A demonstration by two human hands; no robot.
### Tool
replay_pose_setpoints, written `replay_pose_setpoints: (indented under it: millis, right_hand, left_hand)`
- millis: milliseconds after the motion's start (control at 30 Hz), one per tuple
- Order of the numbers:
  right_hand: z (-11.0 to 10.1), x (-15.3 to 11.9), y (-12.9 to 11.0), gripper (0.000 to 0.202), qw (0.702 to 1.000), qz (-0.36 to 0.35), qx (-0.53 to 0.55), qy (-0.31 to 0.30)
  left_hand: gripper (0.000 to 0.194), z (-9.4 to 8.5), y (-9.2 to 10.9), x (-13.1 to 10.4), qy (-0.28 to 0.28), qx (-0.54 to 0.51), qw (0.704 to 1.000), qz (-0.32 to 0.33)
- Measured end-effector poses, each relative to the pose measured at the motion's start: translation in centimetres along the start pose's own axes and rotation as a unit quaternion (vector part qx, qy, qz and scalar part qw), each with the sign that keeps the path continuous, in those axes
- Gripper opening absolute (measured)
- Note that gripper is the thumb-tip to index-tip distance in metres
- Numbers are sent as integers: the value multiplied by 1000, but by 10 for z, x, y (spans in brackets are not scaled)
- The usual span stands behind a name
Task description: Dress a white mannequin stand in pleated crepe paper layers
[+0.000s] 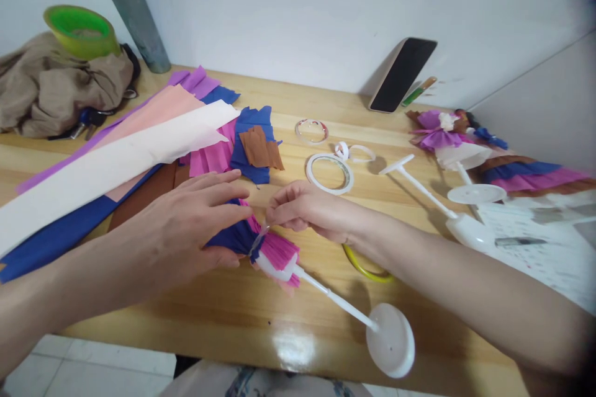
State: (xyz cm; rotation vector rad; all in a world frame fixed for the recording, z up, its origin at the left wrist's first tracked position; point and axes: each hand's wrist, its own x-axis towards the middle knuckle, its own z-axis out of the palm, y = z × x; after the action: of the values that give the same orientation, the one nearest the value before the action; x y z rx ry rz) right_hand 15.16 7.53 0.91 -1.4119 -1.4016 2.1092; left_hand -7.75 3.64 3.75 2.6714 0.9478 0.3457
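Note:
A white plastic goblet (338,302) lies on its side near the table's front edge, base toward the lower right. Magenta crepe paper (282,253) and blue crepe paper (231,231) are gathered around its bowl. Over the blue paper, my left hand (186,223) is open with its fingers spread; whether it touches the paper I cannot tell. My right hand (302,208) is closed in a pinch on a strip of clear tape (259,239) that runs around the gathered paper.
Long crepe paper strips (116,146) lie at the left. Tape rolls (329,173) sit behind my right hand. To the right are another white goblet (426,192), a decorated goblet (465,164) and a written sheet (544,254). A phone (404,74) leans on the wall.

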Motion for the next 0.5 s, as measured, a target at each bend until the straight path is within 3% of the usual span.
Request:
replay_pose_setpoints:
  millis: [100,233,333,500]
  right_hand:
    - [1,3,3,13,1000,-4,-14,17]
    - [3,4,5,15,997,-20,-56,55]
    - [3,4,7,9,996,-31,-73,50]
    - [1,7,12,10,994,-39,-89,56]
  left_hand:
    - [44,1,0,7,-33,26,999,11]
    - [55,1,6,21,-124,50,991,15]
    - [56,2,10,30,-175,61,983,-11]
    - [48,8,9,36,-185,47,982,-9]
